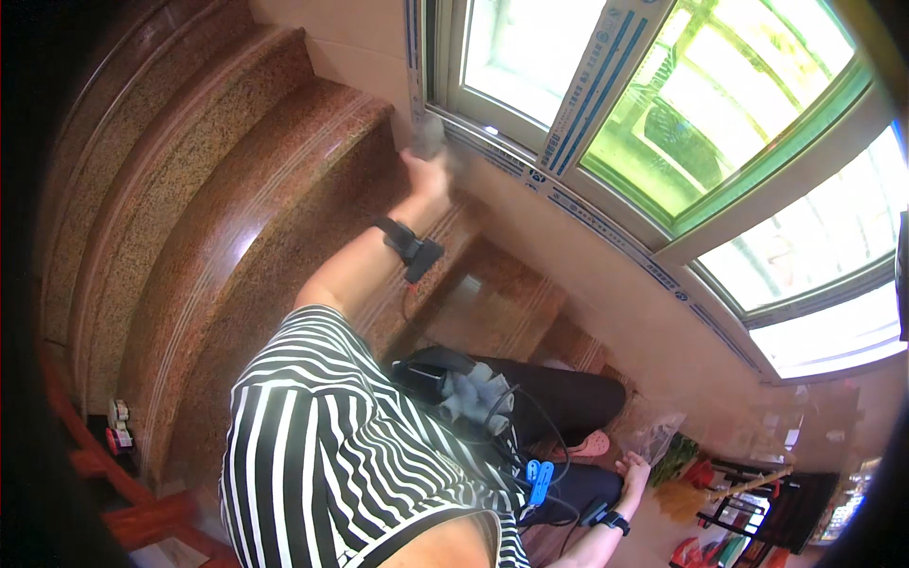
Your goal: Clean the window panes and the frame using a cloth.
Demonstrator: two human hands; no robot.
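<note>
- Stairs (pixel 204 251) of brown speckled stone curve away on my left, glossy along their treads.
- My left hand (pixel 431 182) reaches out ahead, beside the lower corner of the window frame (pixel 592 85); its fingers are closed on a grey cloth-like item (pixel 429 138), too blurred for me to name surely.
- That grey item is right at the corner where frame and wall (pixel 355 55) meet; whether it presses on them, I cannot tell.
- My left wrist wears a black strap with a box-shaped device (pixel 413 250).
- My right hand (pixel 634 478) is low on my right, near my knee, fingers curled together on a clear plastic bag (pixel 655 437); a dark watch (pixel 614 522) sits on that wrist.
- Against my striped shirt (pixel 327 435) and dark trousers (pixel 573 393) is a pale grey bunched thing (pixel 473 398), with black cables and a blue clip (pixel 539 481) near it.
- A pink shoe (pixel 594 443) shows beyond my legs.
- Past my right hand are green leaves (pixel 675 458) and a straw broom (pixel 682 500).
- Reddish wooden railing (pixel 142 521) stands at my lower left.
</note>
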